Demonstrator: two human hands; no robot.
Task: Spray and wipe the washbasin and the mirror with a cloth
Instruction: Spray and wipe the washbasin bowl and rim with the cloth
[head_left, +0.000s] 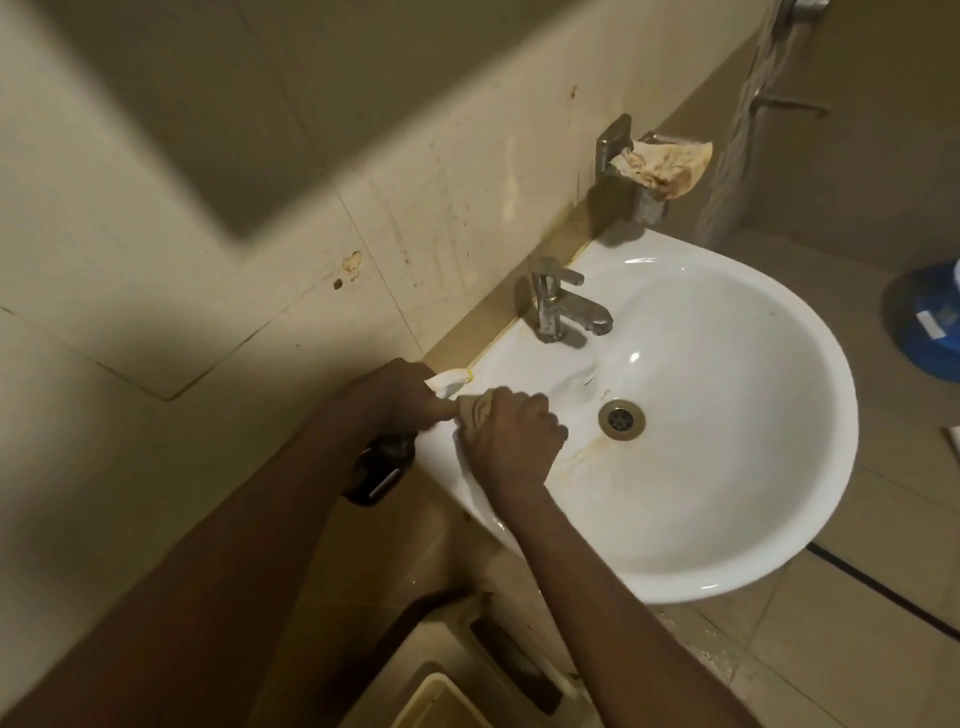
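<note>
A white washbasin (727, 509) juts from the tiled wall, with a brownish stain beside its drain (621, 420). My right hand (511, 441) grips a bunched beige cloth (474, 410) against the basin's left rim. My left hand (402, 395) holds a dark spray bottle (382, 470) by its white nozzle (448, 378) just off that rim; the bottle's body hangs below my forearm. Both hands are nearly touching. The mirror (171, 104) is a dim panel on the wall at upper left.
A metal tap (563, 304) stands at the basin's back edge. A wall-mounted soap holder (631, 171) carries a crumpled brown rag (665, 163). A blue bucket (930, 327) sits on the floor at right. A pale bin (441, 701) is below the basin.
</note>
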